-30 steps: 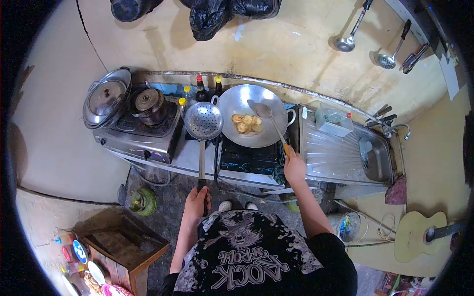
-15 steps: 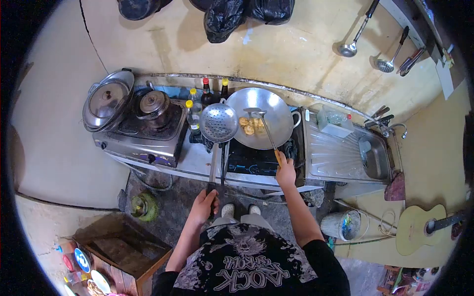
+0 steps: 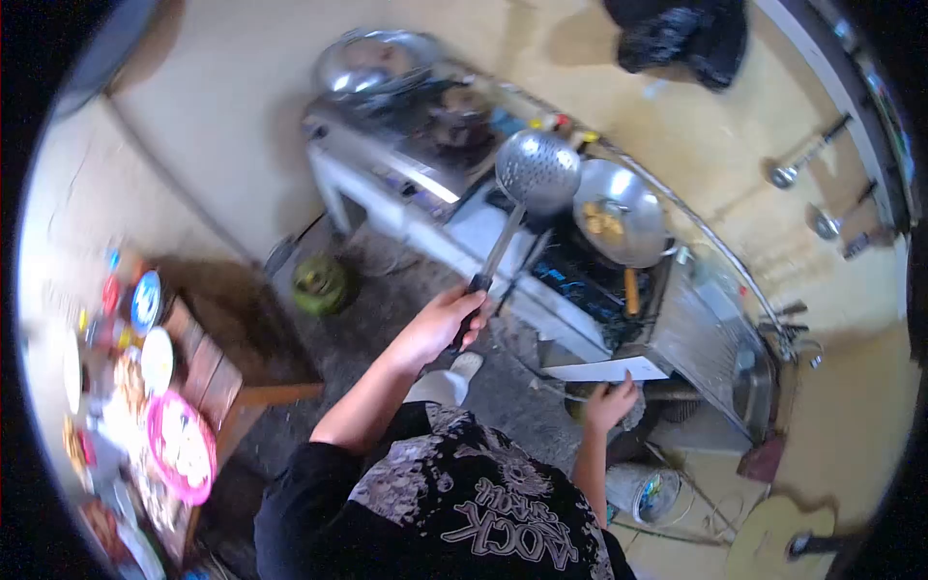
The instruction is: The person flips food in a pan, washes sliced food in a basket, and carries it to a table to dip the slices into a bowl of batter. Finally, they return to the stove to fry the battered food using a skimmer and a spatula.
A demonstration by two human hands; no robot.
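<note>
My left hand (image 3: 440,324) is wrapped round the black handle of a large perforated skimmer (image 3: 537,172), which is raised in front of the stove. My right hand (image 3: 611,401) hangs in the air below the counter edge with nothing in it, its fingers apart. A wok (image 3: 633,208) sits on the black induction cooker (image 3: 580,280), and golden fried pieces (image 3: 604,224) lie inside it. Out of the wok sticks the wooden handle of a spatula (image 3: 631,290), which no hand touches; its metal end is blurred.
To the left stands a gas stove (image 3: 382,150) with pots. The sink (image 3: 754,387) is on the right. Behind me at left, a wooden table (image 3: 205,372) carries a pink basket (image 3: 155,435) and plates. A green gas cylinder (image 3: 321,287) and a bucket (image 3: 638,493) stand on the floor.
My right hand has let go of the spatula and dropped away from the wok. The view has swung left, bringing more of the wooden table into sight. The skimmer stays in my left hand.
</note>
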